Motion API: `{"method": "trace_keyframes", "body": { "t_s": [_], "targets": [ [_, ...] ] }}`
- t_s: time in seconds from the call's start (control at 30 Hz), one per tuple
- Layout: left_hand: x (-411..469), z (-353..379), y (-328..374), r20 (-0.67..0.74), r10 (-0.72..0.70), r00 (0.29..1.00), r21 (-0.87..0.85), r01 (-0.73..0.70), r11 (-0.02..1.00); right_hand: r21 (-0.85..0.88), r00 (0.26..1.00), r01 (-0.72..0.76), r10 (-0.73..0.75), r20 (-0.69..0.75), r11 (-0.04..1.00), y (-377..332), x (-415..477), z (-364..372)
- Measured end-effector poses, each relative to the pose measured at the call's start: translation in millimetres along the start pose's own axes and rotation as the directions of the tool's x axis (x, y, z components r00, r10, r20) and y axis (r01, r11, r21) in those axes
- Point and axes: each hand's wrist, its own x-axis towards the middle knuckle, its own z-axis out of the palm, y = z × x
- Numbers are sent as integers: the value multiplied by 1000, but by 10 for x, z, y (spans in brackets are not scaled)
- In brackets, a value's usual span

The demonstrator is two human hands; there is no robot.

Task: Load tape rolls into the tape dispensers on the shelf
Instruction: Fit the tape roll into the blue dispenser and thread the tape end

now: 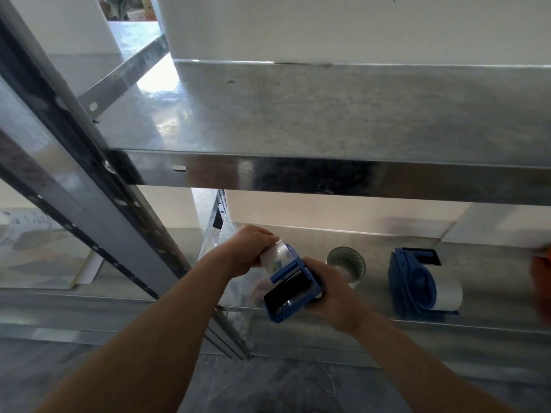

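In front of the lower metal shelf point(372, 320), my right hand point(331, 290) grips a blue tape dispenser point(290, 289) from its right side. My left hand point(252, 245) is closed on a clear tape roll point(277, 256) that sits at the dispenser's far end. A loose tape roll point(347, 265) stands on edge on the shelf just behind my right hand. Further right on the same shelf rests a second blue dispenser point(417, 283) with a white roll in it.
A galvanized upper shelf point(328, 114) juts out above my hands, with a white box point(357, 28) on it. A slanted metal upright point(98, 204) crosses at the left. White boxes point(343, 213) line the back of the lower shelf. An orange blur point(541, 278) shows at the right edge.
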Motion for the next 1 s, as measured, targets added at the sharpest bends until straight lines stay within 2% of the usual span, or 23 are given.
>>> {"method": "trace_keyframes", "body": {
  "t_s": [0.17, 0.37, 0.47, 0.73, 0.87, 1.0],
  "targets": [
    [-24, -8, 9, 1, 25, 1000, -26, -25, 999, -57, 997, -75, 76, 20, 996, 34, -3, -15],
    [-44, -28, 6, 61, 43, 997, -90, -38, 995, -33, 998, -69, 69, 12, 997, 32, -9, -28],
    [-46, -34, 15, 68, 73, 995, -117, -65, 991, 31, 1000, -15, 15, -16, 999, 17, -26, -32],
    [-43, -24, 39, 20, 198, 980, 108, -199, 974, -34, 999, 31, -32, -18, 999, 59, -35, -59],
    [-29, -18, 12, 18, 135, 991, 32, -135, 990, -2, 996, 76, -76, -39, 997, 27, -22, -71],
    [-26, 31, 17, 21, 102, 995, 110, -104, 988, -23, 997, 76, -76, -28, 997, 33, -15, -31]
  ]
}}
